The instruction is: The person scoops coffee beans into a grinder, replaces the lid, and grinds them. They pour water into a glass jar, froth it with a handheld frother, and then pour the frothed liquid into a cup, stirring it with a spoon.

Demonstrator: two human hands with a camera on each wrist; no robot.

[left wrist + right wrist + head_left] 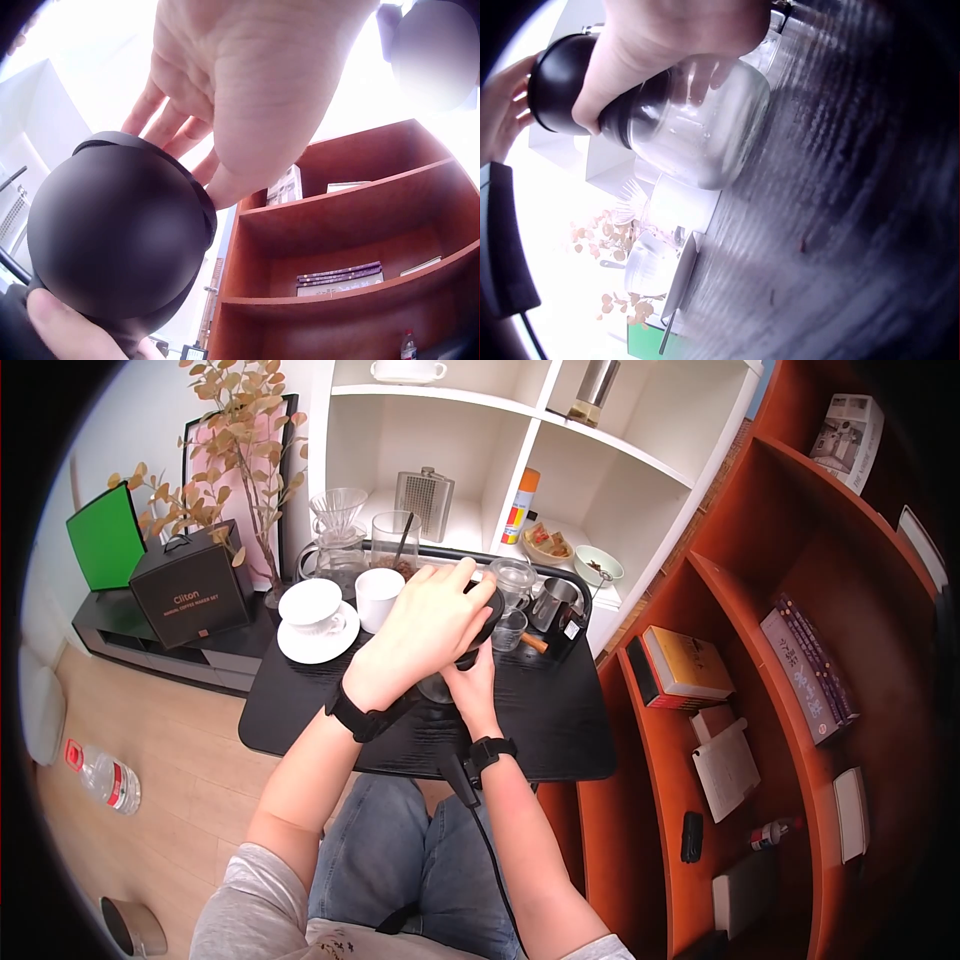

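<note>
A glass jar (705,142) with a black top (112,225) stands on the black table (560,735), right in front of the seated person. The right hand (474,682) is wrapped round the black part just above the glass; the left hand (425,620) grasps the top's rim from above. Behind are a white mug (376,600) and a saucer (300,648), then white shelves (430,396).
</note>
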